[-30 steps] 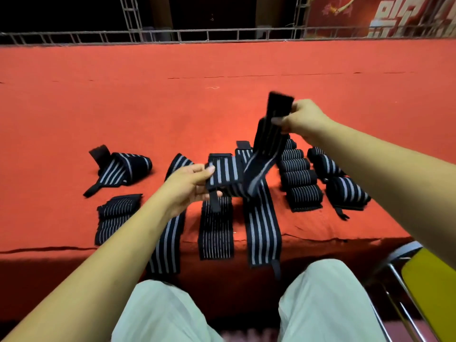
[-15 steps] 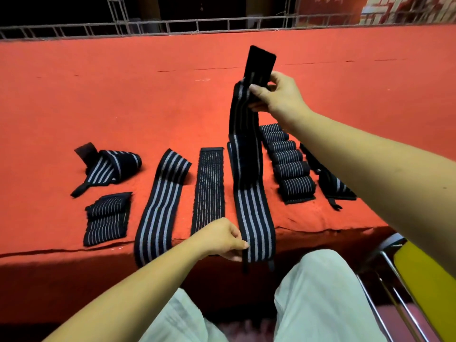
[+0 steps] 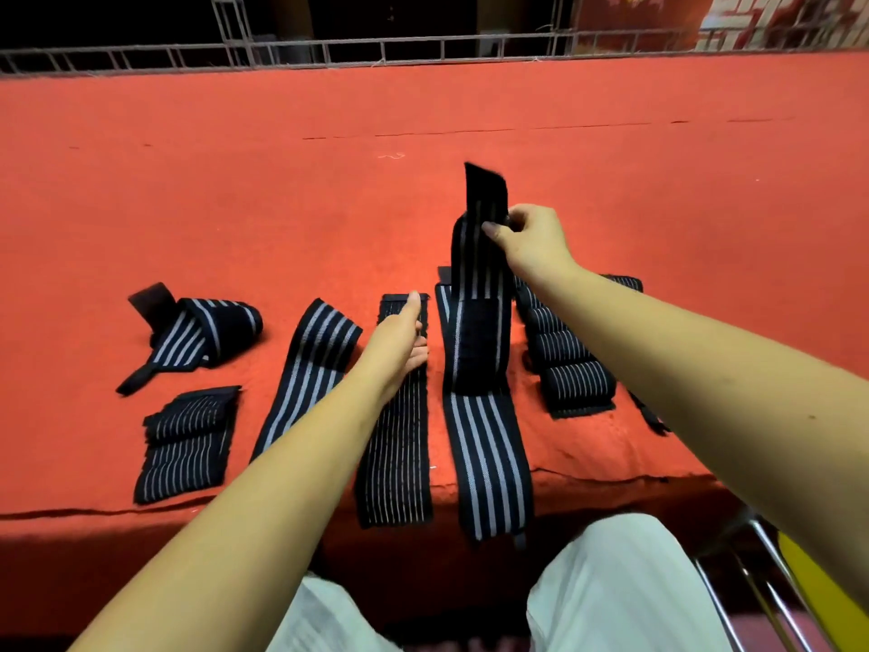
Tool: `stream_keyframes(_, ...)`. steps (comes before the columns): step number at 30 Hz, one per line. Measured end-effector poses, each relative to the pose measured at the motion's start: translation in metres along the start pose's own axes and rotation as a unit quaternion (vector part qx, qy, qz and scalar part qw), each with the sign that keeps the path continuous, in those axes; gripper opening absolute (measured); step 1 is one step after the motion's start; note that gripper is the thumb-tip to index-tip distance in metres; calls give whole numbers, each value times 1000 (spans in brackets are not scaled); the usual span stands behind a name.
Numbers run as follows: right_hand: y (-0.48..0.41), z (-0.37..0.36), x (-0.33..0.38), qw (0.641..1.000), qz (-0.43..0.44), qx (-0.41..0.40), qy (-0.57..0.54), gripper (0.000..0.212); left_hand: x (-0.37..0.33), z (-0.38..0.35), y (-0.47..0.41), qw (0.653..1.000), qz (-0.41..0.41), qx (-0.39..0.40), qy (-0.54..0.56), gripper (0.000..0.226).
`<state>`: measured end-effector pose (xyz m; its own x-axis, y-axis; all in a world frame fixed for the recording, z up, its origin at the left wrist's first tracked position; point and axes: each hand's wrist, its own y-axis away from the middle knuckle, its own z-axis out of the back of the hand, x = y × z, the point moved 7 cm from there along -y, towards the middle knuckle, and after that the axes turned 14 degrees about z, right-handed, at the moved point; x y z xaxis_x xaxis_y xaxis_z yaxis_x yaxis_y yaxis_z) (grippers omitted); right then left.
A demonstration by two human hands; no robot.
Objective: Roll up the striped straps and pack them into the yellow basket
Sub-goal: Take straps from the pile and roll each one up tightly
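Several black straps with white stripes lie on the red table (image 3: 329,190). My right hand (image 3: 531,240) pinches the upper end of one strap (image 3: 479,322) and holds it upright over a long flat strap (image 3: 491,463). My left hand (image 3: 399,338) rests with straight fingers on the far end of a thin-striped flat strap (image 3: 397,463). Another flat strap (image 3: 305,374) lies to its left. A row of rolled straps (image 3: 571,369) sits under my right forearm. A yellow edge (image 3: 827,585) shows at the bottom right, probably the basket.
A loosely rolled strap (image 3: 197,331) and a folded one (image 3: 185,442) lie at the left. The table's front edge runs just above my knees, with strap ends hanging over it. A metal railing (image 3: 423,49) borders the far side. A chrome frame (image 3: 762,567) stands beside the yellow edge.
My left hand moved from the table's front edge up to the far end of the thin-striped strap. My right hand lowered the upright strap slightly.
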<state>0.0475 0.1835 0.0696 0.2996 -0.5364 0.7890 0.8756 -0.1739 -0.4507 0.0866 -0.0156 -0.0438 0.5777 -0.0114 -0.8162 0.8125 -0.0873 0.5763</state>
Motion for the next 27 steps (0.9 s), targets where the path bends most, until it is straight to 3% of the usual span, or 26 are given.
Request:
stream_keyframes(2, -10, -1, -18, 1000, -24, -16, 8, 33, -5, -8, -11, 995, 34, 32, 83, 82)
stream_keyframes(5, -17, -11, -39, 997, -72, -8, -17, 27, -10, -18, -26, 979, 99, 42, 171, 90)
stream_keyframes(14, -12, -69, -111, 975, -209, 38, -67, 19, -26, -28, -77, 987, 108, -9, 122, 93)
stream_keyframes(17, -5, -80, -121, 959, -272, 27, -80, 36, -27, -35, -91, 990, 107, 24, 93, 100)
stream_keyframes(22, -1, -84, -117, 931, -282, 5, -233, 16, -34, -46, -96, 980, 70, 118, 142, 92)
stream_keyframes(27, -1, -60, -82, 934, -186, 18, -304, 12, -64, -39, -66, 967, -8, 151, 204, 67)
